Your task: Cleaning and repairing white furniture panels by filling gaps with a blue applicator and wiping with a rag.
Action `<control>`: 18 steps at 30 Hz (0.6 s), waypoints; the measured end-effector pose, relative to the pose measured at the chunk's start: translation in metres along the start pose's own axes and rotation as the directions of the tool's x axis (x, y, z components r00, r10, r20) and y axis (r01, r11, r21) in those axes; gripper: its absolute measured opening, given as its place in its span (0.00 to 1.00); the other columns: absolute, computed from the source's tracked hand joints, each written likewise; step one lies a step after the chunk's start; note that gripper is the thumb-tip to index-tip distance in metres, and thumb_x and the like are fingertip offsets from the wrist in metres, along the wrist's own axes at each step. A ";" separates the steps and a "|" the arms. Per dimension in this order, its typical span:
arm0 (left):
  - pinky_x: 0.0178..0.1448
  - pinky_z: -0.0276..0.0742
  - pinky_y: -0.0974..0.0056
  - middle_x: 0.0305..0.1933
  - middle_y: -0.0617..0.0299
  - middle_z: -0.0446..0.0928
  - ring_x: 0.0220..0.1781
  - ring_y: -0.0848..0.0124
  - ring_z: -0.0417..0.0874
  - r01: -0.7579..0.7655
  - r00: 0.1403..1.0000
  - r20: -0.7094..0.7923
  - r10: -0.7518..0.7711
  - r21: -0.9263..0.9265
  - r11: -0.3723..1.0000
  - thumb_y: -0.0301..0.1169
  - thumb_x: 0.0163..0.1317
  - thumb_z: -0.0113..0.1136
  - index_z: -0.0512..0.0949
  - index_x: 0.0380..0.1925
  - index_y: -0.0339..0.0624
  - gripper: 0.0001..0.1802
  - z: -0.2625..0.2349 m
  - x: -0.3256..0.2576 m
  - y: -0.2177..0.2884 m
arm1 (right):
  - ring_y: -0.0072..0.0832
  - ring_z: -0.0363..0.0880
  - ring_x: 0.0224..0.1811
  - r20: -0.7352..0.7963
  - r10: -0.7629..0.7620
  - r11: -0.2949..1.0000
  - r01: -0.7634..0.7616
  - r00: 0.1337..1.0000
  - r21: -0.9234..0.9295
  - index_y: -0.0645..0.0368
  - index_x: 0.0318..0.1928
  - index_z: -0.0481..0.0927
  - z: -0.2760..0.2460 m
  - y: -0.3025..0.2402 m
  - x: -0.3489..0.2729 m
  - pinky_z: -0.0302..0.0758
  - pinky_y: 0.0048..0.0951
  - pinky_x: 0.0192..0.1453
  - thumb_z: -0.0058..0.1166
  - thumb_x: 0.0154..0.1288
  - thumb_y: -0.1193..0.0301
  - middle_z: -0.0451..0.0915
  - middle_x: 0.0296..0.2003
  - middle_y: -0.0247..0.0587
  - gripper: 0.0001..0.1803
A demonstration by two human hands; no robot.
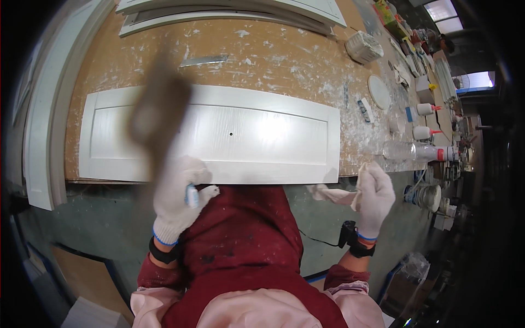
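A white framed panel [306, 136] with a small dark hole near its middle lies flat at the table's front edge. My left hand [178, 202], in a white knit glove, is at the panel's near edge, its fingers curled round a small blue-and-white object [191, 195] whose kind I cannot make out. Past the panel's right end, my right hand [376, 199], gloved too, is closed on a whitish cloth [332, 194] that trails to the left. A blurred brown shape [158, 104] close to the camera hides part of the panel's left side.
The paint-spattered table [262, 60] holds a flat metal strip [204, 60], a white tub [363, 47], a round lid [378, 92] and glue bottles [424, 109]. More white panels [229, 16] are stacked at the back. Long white boards [46, 120] stand at the left.
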State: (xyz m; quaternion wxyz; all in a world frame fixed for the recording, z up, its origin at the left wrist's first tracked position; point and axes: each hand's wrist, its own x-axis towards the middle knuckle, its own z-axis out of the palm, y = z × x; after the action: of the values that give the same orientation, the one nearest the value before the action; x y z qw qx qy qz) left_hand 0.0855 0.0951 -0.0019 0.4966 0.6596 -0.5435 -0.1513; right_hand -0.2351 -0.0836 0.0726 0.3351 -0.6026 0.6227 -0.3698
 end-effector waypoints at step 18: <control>0.56 0.77 0.64 0.47 0.64 0.79 0.48 0.68 0.81 0.359 0.924 0.008 -0.382 -0.358 0.862 0.29 0.49 0.78 0.75 0.40 0.44 0.22 -0.015 -0.053 0.037 | 0.45 0.63 0.73 0.475 -0.817 0.226 0.939 0.328 -0.260 0.66 0.67 0.68 0.099 -0.119 0.094 0.60 0.40 0.75 0.63 0.60 0.74 0.66 0.68 0.56 0.35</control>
State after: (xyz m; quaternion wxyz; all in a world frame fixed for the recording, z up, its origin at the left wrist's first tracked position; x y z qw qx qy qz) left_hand 0.0561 0.1516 0.0166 0.5854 0.6563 -0.3543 -0.3179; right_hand -0.0945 -0.1828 0.1284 -0.0298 -0.9493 0.1944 -0.2451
